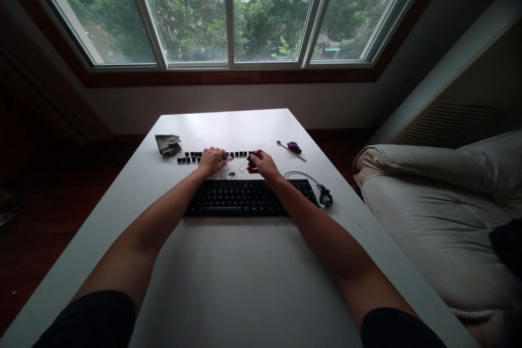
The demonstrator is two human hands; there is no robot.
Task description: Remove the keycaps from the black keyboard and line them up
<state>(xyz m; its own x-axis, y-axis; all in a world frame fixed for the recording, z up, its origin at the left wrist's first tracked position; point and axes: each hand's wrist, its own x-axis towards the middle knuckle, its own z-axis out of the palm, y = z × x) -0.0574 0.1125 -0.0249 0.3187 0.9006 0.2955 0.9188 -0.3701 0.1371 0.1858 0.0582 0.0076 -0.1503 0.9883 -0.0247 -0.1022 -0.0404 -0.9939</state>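
The window (228, 11) fills the wall ahead of me, and below it the white table (244, 283) runs out from my lap. To my right lies a pale cushion (440, 212), well apart from the work.

The black keyboard (240, 198) sits across the middle of the table, with both my forearms passing over it. A coiled cable (324, 193) lies just beside its right end. A crumpled grey cloth (168, 144) rests at the far left.

My left hand (211, 161) lies beyond the keyboard on a row of keycaps (188, 157) that stretches from near the cloth to between my hands. Its fingers curl down over the row, and I cannot tell whether they grip a cap or only rest there.

My right hand (263, 164) is near it, just past the keyboard's far edge. Its fingers are pinched together on what looks like a single black keycap (251, 155), held just above the table.

A thin stick with a purple head (293, 147) lies further right. A small round disc (228, 174) sits between my hands.
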